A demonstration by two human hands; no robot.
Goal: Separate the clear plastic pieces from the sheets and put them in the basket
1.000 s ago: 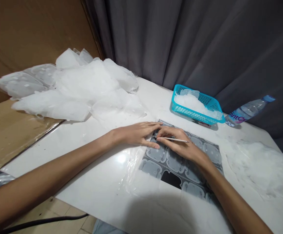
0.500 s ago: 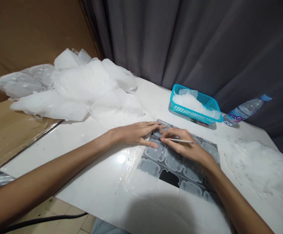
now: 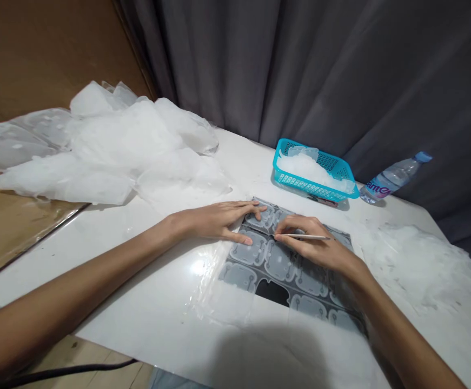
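A dark sheet (image 3: 273, 293) with several rounded translucent panels on it lies on the white table. My left hand (image 3: 229, 219) rests flat on its far left part, fingers apart and thumb spread toward me. In my right hand (image 3: 316, 240) is a slim white pen-like tool (image 3: 306, 236), pinched between thumb and fingers. Its tip meets the sheet along the dark strip between two rows of panels, just right of my left hand. The exact shape of the tip is too small to make out. My right hand and forearm hide part of the sheet's right side.
A heap of white translucent bags (image 3: 125, 140) covers the far left. Behind the sheet stands a turquoise basket (image 3: 316, 186) with white translucent pieces inside, beside a tilted-looking water bottle (image 3: 395, 178). Loose translucent scraps (image 3: 417, 265) lie at right. A grey curtain (image 3: 320, 70) hangs behind.
My right hand has slid the tool's tip a little to the right along the strip, away from my left thumb. The whole view has shifted, so the table's things appear further left.
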